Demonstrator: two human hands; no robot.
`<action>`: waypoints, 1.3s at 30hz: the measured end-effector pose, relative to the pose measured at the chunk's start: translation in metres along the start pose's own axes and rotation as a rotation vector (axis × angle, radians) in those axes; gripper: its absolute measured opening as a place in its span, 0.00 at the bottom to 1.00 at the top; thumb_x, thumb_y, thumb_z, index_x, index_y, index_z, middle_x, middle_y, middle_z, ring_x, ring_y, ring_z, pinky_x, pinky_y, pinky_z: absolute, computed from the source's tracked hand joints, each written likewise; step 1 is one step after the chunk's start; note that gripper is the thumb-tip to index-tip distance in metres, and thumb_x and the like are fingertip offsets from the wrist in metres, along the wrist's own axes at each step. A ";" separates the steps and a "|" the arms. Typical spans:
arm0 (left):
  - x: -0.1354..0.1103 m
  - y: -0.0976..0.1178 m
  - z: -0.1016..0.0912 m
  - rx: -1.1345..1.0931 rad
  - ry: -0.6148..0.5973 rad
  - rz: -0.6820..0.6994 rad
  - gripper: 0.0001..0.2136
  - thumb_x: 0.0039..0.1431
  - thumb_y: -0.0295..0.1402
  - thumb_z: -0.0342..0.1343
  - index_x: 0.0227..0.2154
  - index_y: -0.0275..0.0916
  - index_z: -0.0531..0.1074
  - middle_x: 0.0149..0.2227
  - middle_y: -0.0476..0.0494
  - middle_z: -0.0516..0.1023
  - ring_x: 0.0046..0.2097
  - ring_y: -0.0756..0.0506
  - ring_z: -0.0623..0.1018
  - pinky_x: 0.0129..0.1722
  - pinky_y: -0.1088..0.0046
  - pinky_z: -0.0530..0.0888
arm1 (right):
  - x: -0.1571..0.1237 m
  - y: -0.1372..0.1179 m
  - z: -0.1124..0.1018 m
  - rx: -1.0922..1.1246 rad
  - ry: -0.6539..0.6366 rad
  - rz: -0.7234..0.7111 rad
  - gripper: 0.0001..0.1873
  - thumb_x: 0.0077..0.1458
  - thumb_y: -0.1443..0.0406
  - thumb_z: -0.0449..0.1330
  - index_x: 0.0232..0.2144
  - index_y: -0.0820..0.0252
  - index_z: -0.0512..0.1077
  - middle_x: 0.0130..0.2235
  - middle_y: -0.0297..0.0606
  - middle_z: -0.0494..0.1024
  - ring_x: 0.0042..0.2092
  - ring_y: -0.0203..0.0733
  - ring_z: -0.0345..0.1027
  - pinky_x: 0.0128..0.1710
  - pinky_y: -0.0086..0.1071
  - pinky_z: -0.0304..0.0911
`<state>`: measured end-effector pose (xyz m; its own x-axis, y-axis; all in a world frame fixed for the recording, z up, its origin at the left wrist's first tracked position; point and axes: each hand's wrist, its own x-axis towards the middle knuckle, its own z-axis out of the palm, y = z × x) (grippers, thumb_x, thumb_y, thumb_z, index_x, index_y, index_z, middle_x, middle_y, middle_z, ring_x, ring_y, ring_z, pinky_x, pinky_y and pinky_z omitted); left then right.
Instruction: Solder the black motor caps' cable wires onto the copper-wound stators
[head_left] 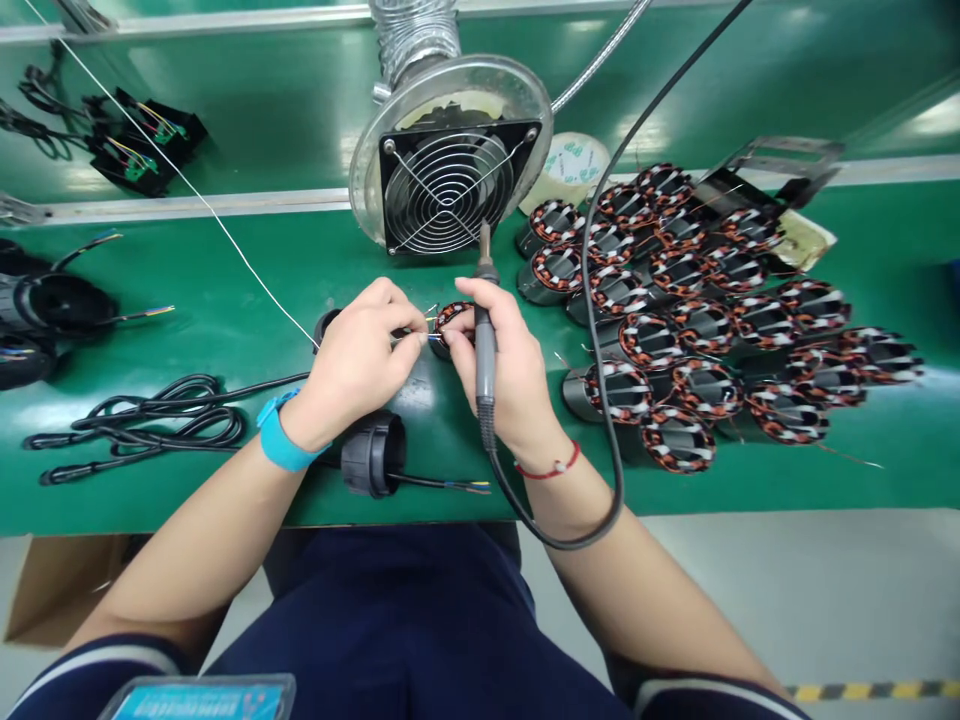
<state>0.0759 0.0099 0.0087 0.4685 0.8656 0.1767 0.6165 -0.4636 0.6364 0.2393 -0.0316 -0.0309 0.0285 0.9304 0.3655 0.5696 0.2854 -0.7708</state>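
My right hand point(510, 365) grips a grey soldering iron point(486, 345) with its tip pointing up and away from me. My left hand point(352, 365) pinches thin coloured wires point(433, 338) at its fingertips, next to a small copper-wound motor stator point(452, 322) standing between my hands. A thin white wire, perhaps solder point(225, 240), runs from the upper left down to my left hand. A black round connector housing point(373, 455) with a cable lies just below my left hand, and another point(327, 325) is partly hidden behind it.
Many copper-wound stators point(675, 335) are piled at the right on the green bench mat point(225, 290). Ahead stand a fume extractor fan point(444, 180) with a silver duct and a tape roll point(571, 170). Coiled black cables point(135, 425) and black assemblies point(52, 310) lie at the left.
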 end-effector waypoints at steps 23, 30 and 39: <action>0.004 0.002 0.002 -0.066 -0.026 -0.109 0.06 0.52 0.26 0.54 0.23 0.37 0.73 0.33 0.46 0.75 0.39 0.45 0.74 0.45 0.61 0.75 | -0.067 -0.007 -0.024 0.019 0.409 -0.188 0.12 0.55 0.65 0.64 0.43 0.54 0.71 0.29 0.33 0.75 0.28 0.42 0.73 0.26 0.37 0.69; 0.004 0.001 0.002 -0.055 -0.040 -0.117 0.06 0.54 0.26 0.54 0.23 0.38 0.72 0.33 0.46 0.74 0.40 0.44 0.74 0.47 0.59 0.76 | -0.068 -0.004 -0.020 0.012 0.403 -0.153 0.10 0.56 0.62 0.64 0.41 0.54 0.70 0.29 0.33 0.75 0.26 0.41 0.74 0.23 0.37 0.69; 0.006 0.002 0.002 -0.071 -0.059 -0.146 0.07 0.53 0.22 0.55 0.23 0.38 0.71 0.34 0.45 0.74 0.41 0.43 0.75 0.46 0.60 0.75 | -0.069 -0.004 -0.018 0.073 0.366 -0.145 0.13 0.54 0.65 0.66 0.43 0.56 0.72 0.31 0.34 0.75 0.30 0.43 0.76 0.27 0.38 0.72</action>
<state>0.0810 0.0134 0.0099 0.4152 0.9090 0.0355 0.6357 -0.3178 0.7035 0.2492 -0.1011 -0.0436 0.2499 0.7397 0.6248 0.5294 0.4360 -0.7278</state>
